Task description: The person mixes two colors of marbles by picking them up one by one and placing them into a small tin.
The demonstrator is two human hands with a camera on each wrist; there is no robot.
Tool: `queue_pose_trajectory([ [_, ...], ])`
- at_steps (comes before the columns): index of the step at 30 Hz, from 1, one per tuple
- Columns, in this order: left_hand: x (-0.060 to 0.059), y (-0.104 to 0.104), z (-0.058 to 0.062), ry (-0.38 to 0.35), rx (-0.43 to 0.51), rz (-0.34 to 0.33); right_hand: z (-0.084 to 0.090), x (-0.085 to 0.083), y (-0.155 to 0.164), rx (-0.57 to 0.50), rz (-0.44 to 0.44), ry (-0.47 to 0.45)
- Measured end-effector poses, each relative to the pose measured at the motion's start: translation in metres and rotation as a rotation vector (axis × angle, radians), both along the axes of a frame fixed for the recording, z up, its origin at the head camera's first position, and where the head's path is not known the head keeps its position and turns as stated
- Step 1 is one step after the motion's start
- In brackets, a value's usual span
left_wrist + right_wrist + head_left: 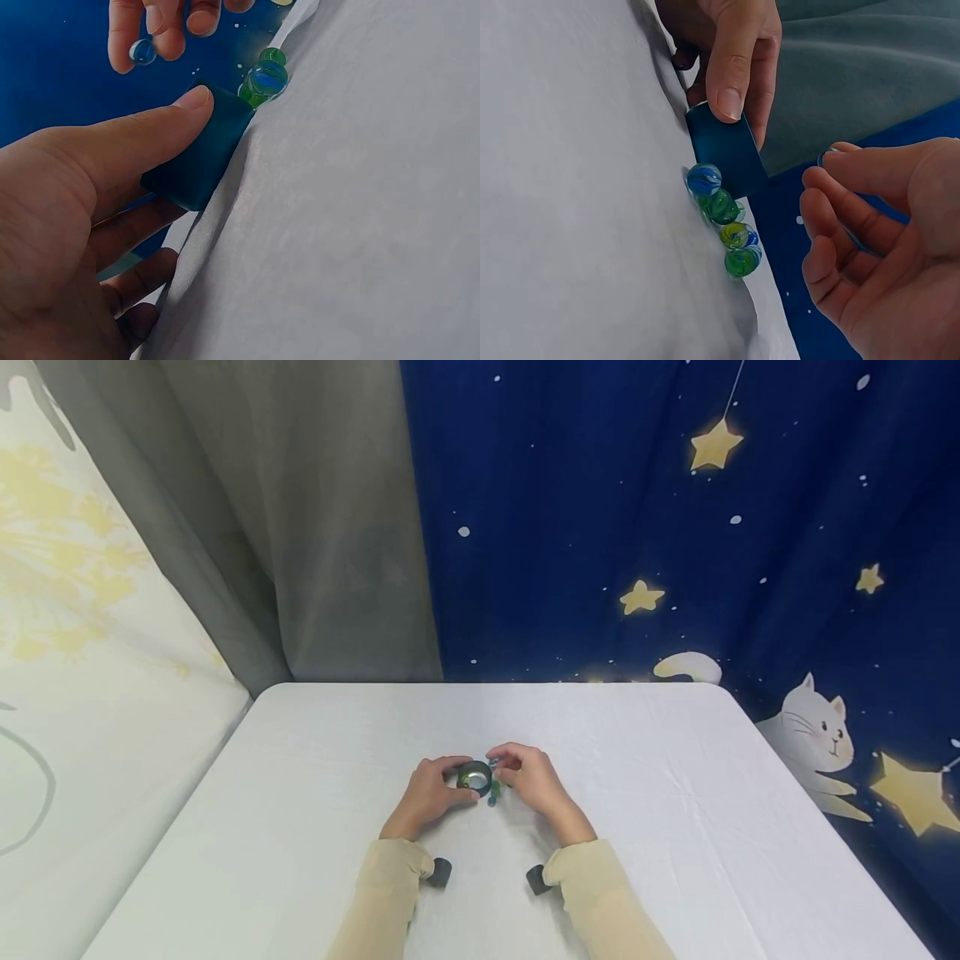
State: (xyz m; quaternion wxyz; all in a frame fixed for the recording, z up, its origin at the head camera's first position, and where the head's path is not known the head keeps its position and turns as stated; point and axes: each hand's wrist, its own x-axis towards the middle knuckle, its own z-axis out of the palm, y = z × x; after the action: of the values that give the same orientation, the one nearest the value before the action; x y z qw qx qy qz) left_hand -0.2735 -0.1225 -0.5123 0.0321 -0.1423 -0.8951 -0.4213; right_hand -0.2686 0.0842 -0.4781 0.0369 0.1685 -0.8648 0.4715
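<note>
Marbles [721, 208] lie on the table [637, 735], right of the cup [724, 152]

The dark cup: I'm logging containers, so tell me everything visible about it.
The cup is short and round, smooth dark teal outside, silvery and metal-looking inside. It stands upright and open on the white table, gripped at its sides by the left hand. Marbles lie close to its right; a yellow-green spot inside is too small to identify.

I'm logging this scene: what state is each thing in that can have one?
Left hand: grips the teal cup.
Right hand: pinches a glass marble.
Teal cup: upright, open-topped; yellow-green spot inside.
Glass marble: held clear of the white tablecloth.
Loose marbles: clustered beside the cup.
White tablecloth: spread, lightly creased.
Blue curtain: hanging.
Grey curtain: hanging.
</note>
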Motion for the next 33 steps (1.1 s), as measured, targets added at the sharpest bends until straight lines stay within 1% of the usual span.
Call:
queue_pose_trajectory([
  [10, 0.0015, 0.0009, 0.0013, -0.013, 0.01, 0.003, 0.0024, 0.0021, -0.0011, -0.009, 0.049, 0.064],
  [14, 0.0017, 0.0012, 0.0015, -0.017, 0.007, 0.005, 0.0025, 0.002, -0.0014, -0.017, 0.06, 0.067],
  [27, 0.0012, 0.0015, 0.001, -0.013, -0.01, 0.018, 0.0011, 0.0016, -0.0055, -0.044, 0.055, 0.075],
  [33, 0.001, 0.0013, -0.0003, -0.003, -0.013, 0.019, 0.0015, 0.0012, -0.0051, -0.054, 0.026, 0.051],
])
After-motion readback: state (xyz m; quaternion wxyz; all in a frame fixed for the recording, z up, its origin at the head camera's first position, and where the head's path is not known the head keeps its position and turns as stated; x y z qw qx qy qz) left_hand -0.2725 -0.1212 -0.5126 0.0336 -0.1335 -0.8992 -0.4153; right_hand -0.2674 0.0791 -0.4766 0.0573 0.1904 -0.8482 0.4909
